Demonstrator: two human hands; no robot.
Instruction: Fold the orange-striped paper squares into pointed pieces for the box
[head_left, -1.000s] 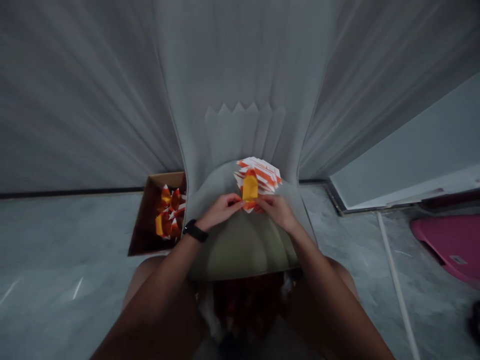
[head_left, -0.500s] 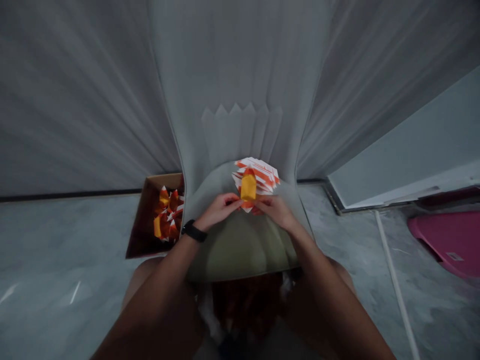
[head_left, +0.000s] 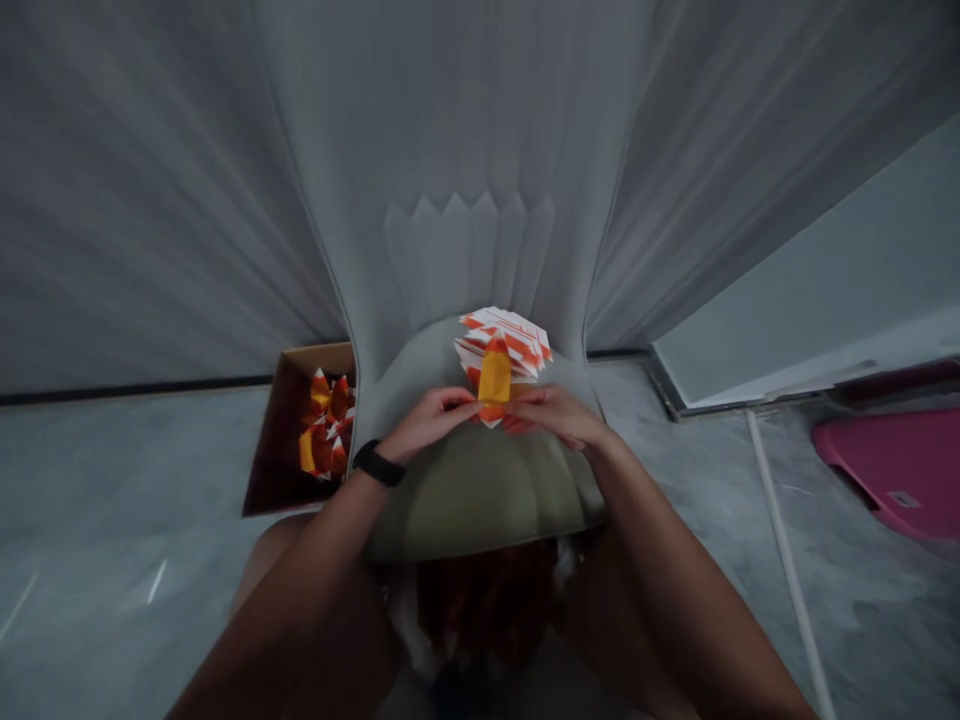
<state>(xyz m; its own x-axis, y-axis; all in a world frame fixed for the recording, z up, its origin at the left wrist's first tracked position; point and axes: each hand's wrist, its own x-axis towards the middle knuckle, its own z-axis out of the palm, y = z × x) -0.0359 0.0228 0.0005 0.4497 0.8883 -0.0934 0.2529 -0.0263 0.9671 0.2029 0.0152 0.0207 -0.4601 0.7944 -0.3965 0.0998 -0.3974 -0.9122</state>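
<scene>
A folded paper model (head_left: 502, 355) of white sheets with orange stripes, with a yellow-orange folded unit (head_left: 494, 376) on its front, rests on a pale grey-green rounded surface (head_left: 480, 490). My left hand (head_left: 429, 425) pinches the model's lower edge from the left. My right hand (head_left: 550, 416) holds the same edge from the right, its fingers meeting the paper beside the yellow unit. The fingers hide the model's lowest part. A black band (head_left: 379, 463) circles my left wrist.
To the left stands an open cardboard box (head_left: 281, 435) holding several orange, yellow and white folded paper units (head_left: 326, 425). Grey pleated fabric (head_left: 465, 150) rises ahead. A pink object (head_left: 892, 470) and a white rod (head_left: 784, 560) lie on the grey mottled floor (head_left: 112, 520) at right.
My right hand has flattened and stretched its fingers along the model's lower edge. The model has stayed between both hands. The whole scene has shifted slightly left and upward in view.
</scene>
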